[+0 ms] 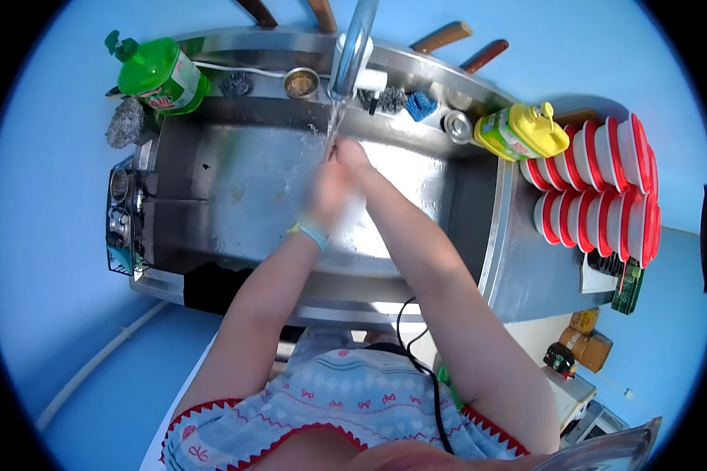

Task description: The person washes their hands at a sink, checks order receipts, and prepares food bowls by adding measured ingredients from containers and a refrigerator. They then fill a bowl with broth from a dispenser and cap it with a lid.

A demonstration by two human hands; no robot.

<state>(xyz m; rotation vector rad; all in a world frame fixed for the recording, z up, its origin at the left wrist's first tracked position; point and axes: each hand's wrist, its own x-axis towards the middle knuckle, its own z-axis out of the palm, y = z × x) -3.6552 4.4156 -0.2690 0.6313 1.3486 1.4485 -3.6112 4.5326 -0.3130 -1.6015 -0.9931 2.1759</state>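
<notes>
Water runs from the metal faucet (353, 59) into the steel sink (243, 165). Under the stream is my right hand (351, 155), its fingers bent and partly hidden. My left hand (330, 192) is beside it, just below and to the left, blurred, with its fingers not distinct. A light band circles my left wrist. The two hands are close together over the middle of the basin. No object can be made out in either one.
Behind the basin stand a green bottle (161, 77), a small bowl (301, 82), a blue scrubber (421, 106) and a yellow bottle (520, 132). Red-and-white containers (597, 224) are stacked at right. A wire rack (122, 224) hangs at left. Several knife handles (441, 37) show at the back.
</notes>
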